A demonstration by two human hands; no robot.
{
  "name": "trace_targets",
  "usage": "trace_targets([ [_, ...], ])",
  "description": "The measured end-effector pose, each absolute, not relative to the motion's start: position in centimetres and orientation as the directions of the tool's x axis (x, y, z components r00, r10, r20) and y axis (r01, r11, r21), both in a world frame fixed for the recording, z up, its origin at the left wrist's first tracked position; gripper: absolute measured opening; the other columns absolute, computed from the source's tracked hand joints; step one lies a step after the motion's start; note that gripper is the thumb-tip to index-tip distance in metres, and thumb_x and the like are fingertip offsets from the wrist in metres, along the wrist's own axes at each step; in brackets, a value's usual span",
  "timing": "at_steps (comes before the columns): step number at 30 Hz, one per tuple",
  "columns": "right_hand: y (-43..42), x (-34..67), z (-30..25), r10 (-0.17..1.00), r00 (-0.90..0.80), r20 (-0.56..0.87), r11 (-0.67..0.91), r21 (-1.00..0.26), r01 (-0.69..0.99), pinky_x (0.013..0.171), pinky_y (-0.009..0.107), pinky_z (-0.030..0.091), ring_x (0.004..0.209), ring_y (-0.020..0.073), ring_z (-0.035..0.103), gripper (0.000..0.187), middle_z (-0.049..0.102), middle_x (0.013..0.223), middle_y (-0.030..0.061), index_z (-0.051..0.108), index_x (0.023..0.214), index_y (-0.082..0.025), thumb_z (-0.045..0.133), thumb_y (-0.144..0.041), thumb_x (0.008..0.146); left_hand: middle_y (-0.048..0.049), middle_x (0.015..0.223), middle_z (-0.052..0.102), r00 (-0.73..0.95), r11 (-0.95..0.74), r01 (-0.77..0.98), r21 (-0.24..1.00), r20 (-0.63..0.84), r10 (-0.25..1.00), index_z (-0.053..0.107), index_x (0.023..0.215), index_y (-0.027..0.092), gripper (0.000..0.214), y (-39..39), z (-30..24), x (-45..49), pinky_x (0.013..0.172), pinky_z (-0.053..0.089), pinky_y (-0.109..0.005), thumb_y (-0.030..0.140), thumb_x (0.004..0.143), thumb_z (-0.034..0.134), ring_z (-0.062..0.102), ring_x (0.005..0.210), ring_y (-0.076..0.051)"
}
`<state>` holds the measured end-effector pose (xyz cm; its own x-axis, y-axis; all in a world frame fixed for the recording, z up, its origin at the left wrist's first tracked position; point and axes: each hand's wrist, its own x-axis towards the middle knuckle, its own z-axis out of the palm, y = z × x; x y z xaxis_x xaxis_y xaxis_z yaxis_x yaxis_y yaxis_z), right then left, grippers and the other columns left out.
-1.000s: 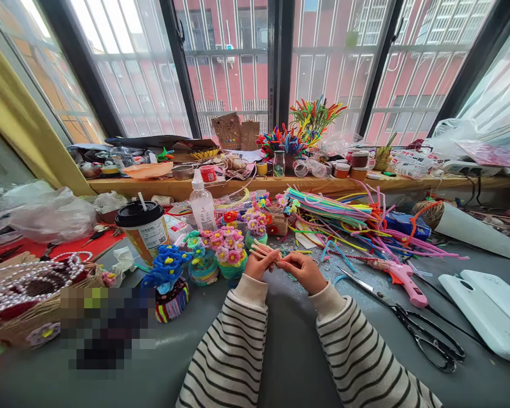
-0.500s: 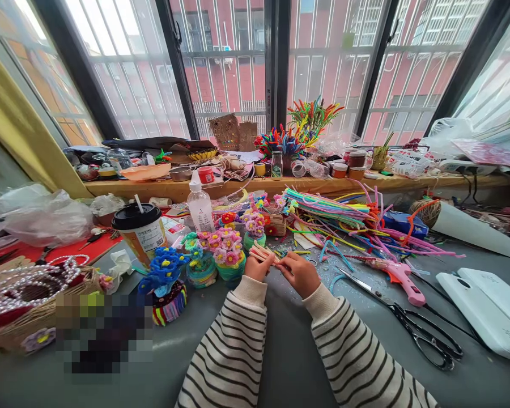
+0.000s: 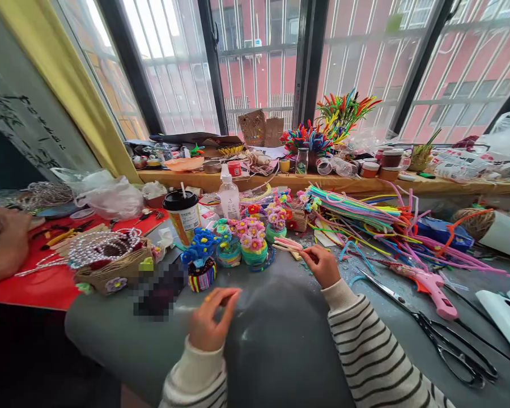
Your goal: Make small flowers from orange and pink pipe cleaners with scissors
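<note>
A small bundle of pale pink pipe cleaner pieces [image 3: 287, 244] is pinched in my right hand [image 3: 323, 266], pointing left above the grey table. My left hand [image 3: 210, 320] is apart from it, lower and nearer to me, fingers stretched out and nothing visible in them. Beyond my left hand stands a striped pot with blue pipe cleaner flowers [image 3: 202, 275]. To its right are a green-and-yellow pot with pink flowers [image 3: 254, 255] and a teal pot [image 3: 228, 254]. Black-handled scissors [image 3: 433, 326] and a pink glue gun [image 3: 436, 289] lie right of my right hand.
A large heap of coloured pipe cleaners [image 3: 361, 212] lies at the back right. A lidded drink cup [image 3: 182, 218] and a clear bottle [image 3: 229, 198] stand behind the flower pots. At far left, another person's hand [image 3: 6, 232] is over a red tabletop [image 3: 38, 292].
My left hand has let go of the pink bundle and moved left and toward me. My right hand keeps the bundle. The view has turned left, bringing another person's hand into sight.
</note>
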<state>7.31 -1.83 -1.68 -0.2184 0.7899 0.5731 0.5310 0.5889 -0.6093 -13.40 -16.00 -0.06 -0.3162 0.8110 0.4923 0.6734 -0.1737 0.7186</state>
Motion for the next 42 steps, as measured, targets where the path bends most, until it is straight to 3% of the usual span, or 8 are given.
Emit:
trace_targets([
  [4, -1.8, 7.2, -2.0, 0.782, -0.238, 0.576, 0.594, -0.574, 0.563, 0.050, 0.022, 0.035, 0.051, 0.0114, 0.045, 0.028, 0.047, 0.056, 0.0013, 0.056, 0.067, -0.016, 0.039, -0.036, 0.073, -0.0039, 0.070, 0.057, -0.457, 0.133, 0.868, 0.478, 0.668, 0.587, 0.053, 0.067, 0.020, 0.018, -20.6, 0.0, -19.0, 0.069, 0.039, -0.031, 0.031, 0.068, 0.038, 0.052, 0.069, -0.018],
  [8, -1.6, 7.3, -2.1, 0.774, -0.252, 0.581, 0.598, -0.539, 0.593, 0.049, 0.023, 0.034, 0.049, 0.0112, 0.044, 0.030, 0.046, 0.054, 0.0011, 0.056, 0.065, -0.016, 0.037, -0.038, 0.074, -0.0074, 0.083, 0.057, -0.525, 0.392, 0.845, 0.365, 0.709, 0.471, 0.049, 0.078, 0.017, 0.026, -21.5, -0.9, -23.4, 0.071, 0.039, -0.036, 0.037, 0.065, 0.037, 0.052, 0.077, -0.023],
  [13, -1.6, 7.3, -2.1, 0.779, -0.277, 0.563, 0.595, -0.524, 0.609, 0.049, 0.022, 0.033, 0.050, 0.0116, 0.044, 0.029, 0.047, 0.055, 0.0018, 0.057, 0.068, -0.015, 0.037, -0.037, 0.074, -0.0091, 0.101, 0.050, -0.521, 0.430, 0.845, 0.317, 0.666, 0.533, 0.038, 0.099, 0.016, 0.051, -19.7, -2.3, -25.6, 0.075, 0.037, -0.038, 0.046, 0.058, 0.043, 0.046, 0.091, -0.028],
  [17, -1.6, 7.3, -2.2, 0.774, -0.296, 0.560, 0.603, -0.510, 0.614, 0.050, 0.022, 0.034, 0.052, 0.0121, 0.044, 0.028, 0.048, 0.058, 0.0028, 0.057, 0.069, -0.015, 0.038, -0.035, 0.074, -0.0131, 0.104, 0.047, -0.494, 0.460, 0.857, 0.234, 0.629, 0.600, 0.037, 0.103, 0.011, 0.057, -18.2, -2.7, -25.7, 0.080, 0.031, -0.039, 0.045, 0.057, 0.044, 0.041, 0.097, -0.028],
  [21, -1.7, 7.3, -2.2, 0.773, -0.315, 0.552, 0.607, -0.496, 0.621, 0.051, 0.022, 0.034, 0.053, 0.0120, 0.044, 0.026, 0.049, 0.059, 0.0029, 0.057, 0.071, -0.014, 0.040, -0.033, 0.074, -0.0156, 0.102, 0.047, -0.560, 0.518, 0.816, 0.257, 0.574, 0.598, 0.029, 0.111, 0.008, 0.072, -17.4, -2.6, -25.9, 0.075, 0.034, -0.038, 0.048, 0.054, 0.046, 0.045, 0.091, -0.029],
  [28, -1.7, 7.3, -2.3, 0.773, -0.317, 0.550, 0.603, -0.482, 0.635, 0.049, 0.022, 0.034, 0.051, 0.0114, 0.044, 0.026, 0.048, 0.057, 0.0025, 0.057, 0.069, -0.014, 0.040, -0.033, 0.073, -0.0126, 0.095, 0.052, -0.488, 0.470, 0.863, 0.184, 0.542, 0.685, 0.031, 0.110, 0.011, 0.067, -17.2, -2.4, -26.8, 0.075, 0.033, -0.033, 0.047, 0.055, 0.046, 0.049, 0.085, -0.025],
  [34, -1.8, 7.3, -2.2, 0.770, -0.314, 0.556, 0.606, -0.484, 0.631, 0.049, 0.021, 0.034, 0.051, 0.0109, 0.044, 0.027, 0.047, 0.057, 0.0018, 0.057, 0.070, -0.014, 0.040, -0.033, 0.073, -0.0158, 0.100, 0.048, -0.295, 0.363, 0.930, 0.060, 0.711, 0.638, 0.032, 0.110, 0.006, 0.063, -17.0, -2.5, -26.3, 0.083, 0.027, -0.035, 0.040, 0.059, 0.046, 0.043, 0.093, -0.024],
  [42, -1.7, 7.3, -2.3, 0.759, -0.323, 0.565, 0.619, -0.472, 0.628, 0.050, 0.022, 0.034, 0.051, 0.0111, 0.044, 0.027, 0.048, 0.058, 0.0021, 0.057, 0.070, -0.014, 0.039, -0.034, 0.074, -0.0155, 0.104, 0.042, -0.243, 0.320, 0.947, 0.035, 0.729, 0.640, 0.032, 0.114, 0.009, 0.060, -17.0, -2.5, -26.1, 0.084, 0.025, -0.039, 0.037, 0.063, 0.044, 0.036, 0.096, -0.026],
])
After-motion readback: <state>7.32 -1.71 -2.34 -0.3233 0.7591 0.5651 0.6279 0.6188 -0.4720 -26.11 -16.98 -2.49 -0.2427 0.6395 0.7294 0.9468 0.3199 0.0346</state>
